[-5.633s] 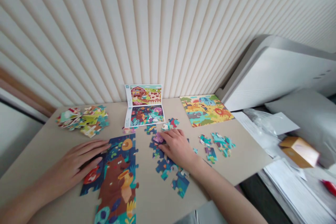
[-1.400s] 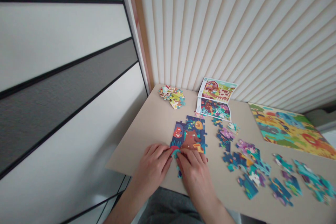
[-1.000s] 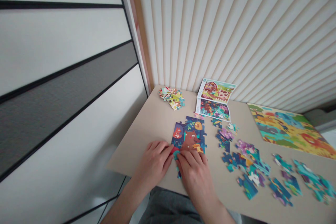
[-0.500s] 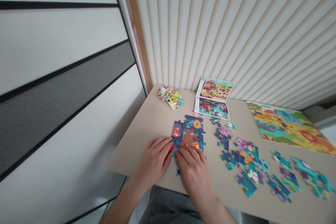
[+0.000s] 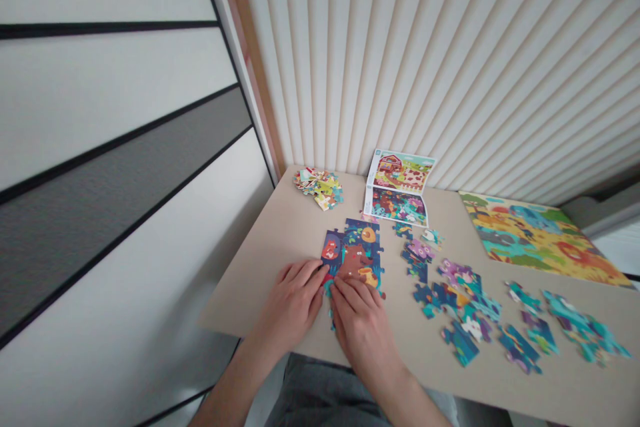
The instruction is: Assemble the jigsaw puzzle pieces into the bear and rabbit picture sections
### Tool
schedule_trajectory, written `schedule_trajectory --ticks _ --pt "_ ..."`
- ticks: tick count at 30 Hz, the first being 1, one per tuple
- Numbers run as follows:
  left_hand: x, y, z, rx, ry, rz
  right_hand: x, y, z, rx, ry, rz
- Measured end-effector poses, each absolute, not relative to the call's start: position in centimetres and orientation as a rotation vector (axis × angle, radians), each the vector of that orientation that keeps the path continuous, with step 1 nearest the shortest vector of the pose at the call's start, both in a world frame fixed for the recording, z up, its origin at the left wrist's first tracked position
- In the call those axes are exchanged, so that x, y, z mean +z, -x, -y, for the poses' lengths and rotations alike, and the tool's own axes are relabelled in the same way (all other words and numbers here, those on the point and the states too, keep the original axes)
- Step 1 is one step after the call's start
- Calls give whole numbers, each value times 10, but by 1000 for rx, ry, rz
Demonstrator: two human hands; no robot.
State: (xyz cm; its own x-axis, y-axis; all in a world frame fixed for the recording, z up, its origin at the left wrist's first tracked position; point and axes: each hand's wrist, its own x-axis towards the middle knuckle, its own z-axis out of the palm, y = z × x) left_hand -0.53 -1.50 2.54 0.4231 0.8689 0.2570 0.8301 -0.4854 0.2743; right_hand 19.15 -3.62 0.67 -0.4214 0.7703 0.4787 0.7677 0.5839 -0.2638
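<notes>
A partly joined jigsaw puzzle (image 5: 355,255) with a brown bear on dark blue lies flat on the table in front of me. My left hand (image 5: 296,299) is at its lower left edge, fingertips together on a red and teal puzzle piece (image 5: 327,284). From the other side my right hand (image 5: 361,317) presses on the same piece, its fingers bent and close together. The right hand covers the puzzle's lower edge and most of that piece, so how far it is seated cannot be seen.
An open leaflet (image 5: 399,207) with farm and forest pictures leans at the back. Left of it lies a pile of puzzle pieces (image 5: 320,188). Several loose pieces (image 5: 460,343) spread across the right side. A finished savanna puzzle (image 5: 537,235) lies at the far right, by the pleated screen (image 5: 400,53).
The view has shifted slightly, so the table things appear a little further left. Both hands stay at the puzzle's lower left edge, pressed on the piece.
</notes>
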Motion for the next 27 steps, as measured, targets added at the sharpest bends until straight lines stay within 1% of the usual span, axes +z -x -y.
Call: schedule_trajectory --ticks 6,14,20,27 --pt "31 7 12 536 -2575 -1502 4 -197 44 -17 1148 2210" --pt "29 14 11 536 -2582 -1446 19 -208 51 95 1174 2292" --pt "24 25 14 574 -2593 -1377 23 -243 72 113 1207 2314" --pt "19 25 13 610 -2606 -1387 18 -280 95 62 1290 2199"
